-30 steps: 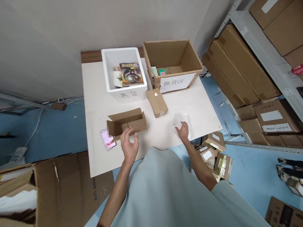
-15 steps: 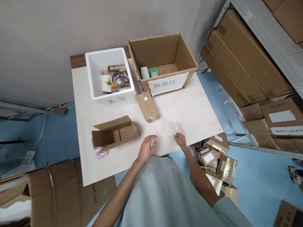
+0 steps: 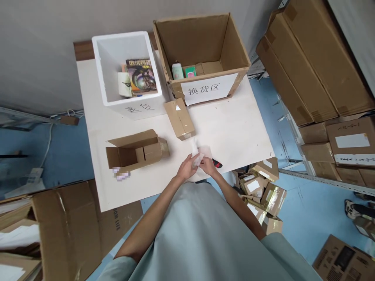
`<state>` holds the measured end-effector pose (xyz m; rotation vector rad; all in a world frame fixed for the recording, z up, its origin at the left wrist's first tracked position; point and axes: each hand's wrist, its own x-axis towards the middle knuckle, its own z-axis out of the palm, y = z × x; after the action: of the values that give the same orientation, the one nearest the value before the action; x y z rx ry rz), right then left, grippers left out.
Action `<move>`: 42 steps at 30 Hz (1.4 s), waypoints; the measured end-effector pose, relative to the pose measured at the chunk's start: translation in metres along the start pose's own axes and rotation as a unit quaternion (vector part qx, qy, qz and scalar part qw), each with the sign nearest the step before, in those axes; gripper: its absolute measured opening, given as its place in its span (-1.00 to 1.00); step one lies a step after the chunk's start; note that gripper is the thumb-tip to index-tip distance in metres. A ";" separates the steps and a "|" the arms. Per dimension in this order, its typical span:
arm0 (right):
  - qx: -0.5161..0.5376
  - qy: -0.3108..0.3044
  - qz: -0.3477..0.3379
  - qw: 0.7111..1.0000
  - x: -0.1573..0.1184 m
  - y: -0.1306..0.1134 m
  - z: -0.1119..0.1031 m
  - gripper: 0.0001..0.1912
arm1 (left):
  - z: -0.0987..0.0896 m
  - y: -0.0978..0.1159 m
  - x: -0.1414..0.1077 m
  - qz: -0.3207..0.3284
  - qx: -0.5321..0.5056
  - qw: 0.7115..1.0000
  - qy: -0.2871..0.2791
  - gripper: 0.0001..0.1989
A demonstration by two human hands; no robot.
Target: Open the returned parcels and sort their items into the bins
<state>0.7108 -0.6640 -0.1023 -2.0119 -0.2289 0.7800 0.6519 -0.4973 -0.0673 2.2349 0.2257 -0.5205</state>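
Note:
Near the front edge of the white table (image 3: 234,128), my left hand (image 3: 187,167) and my right hand (image 3: 207,166) are close together, both closed on a thin, whitish, see-through wrapping (image 3: 198,159). What it contains, if anything, cannot be made out. A red and black object (image 3: 217,163) lies just right of my right hand at the table edge. Beyond my hands sits a closed small carton (image 3: 180,119). To the left stands an open, long carton (image 3: 152,151) with its flap up.
At the back of the table stand a white foam box (image 3: 102,74) holding books and a large open carton (image 3: 175,89) holding a bottle and a green box. Several cartons (image 3: 272,199) are piled on the floor at right. Shelving with cartons is at far right; a person's shoe (image 3: 351,208) shows there.
My right hand has moved left with the wrapping, and my left hand has closed on it too. The red and black object now shows. The view has shifted slightly.

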 end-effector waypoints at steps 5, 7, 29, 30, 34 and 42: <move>-0.007 0.014 0.008 1.000 -0.012 0.018 -0.013 -0.86 | 0.005 -0.019 -0.008 -0.044 0.028 0.997 0.053 -0.40; -0.055 0.021 0.018 0.998 -0.017 0.025 -0.016 -0.66 | 0.004 -0.032 -0.019 -0.064 0.030 0.996 0.062 -0.37; 0.062 0.217 0.206 0.952 -0.020 0.090 -0.071 -0.69 | 0.022 -0.044 -0.041 -0.013 0.031 0.998 0.061 -0.44; 0.058 0.229 0.217 0.947 -0.021 0.092 -0.073 -0.66 | 0.025 -0.041 -0.037 -0.022 0.003 0.999 0.043 -0.49; 0.028 0.296 0.222 0.928 -0.038 0.086 -0.079 -0.54 | 0.040 -0.037 -0.020 -0.097 -0.097 0.991 0.007 -0.62; -0.082 0.190 -0.007 0.978 -0.042 0.038 -0.049 -0.57 | 0.068 -0.036 0.027 -0.191 -0.221 0.956 0.028 -0.56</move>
<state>0.7028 -0.7381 -0.0976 -2.2668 -0.0857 0.3637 0.6449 -0.5255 -0.1431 1.7717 0.7401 -0.5468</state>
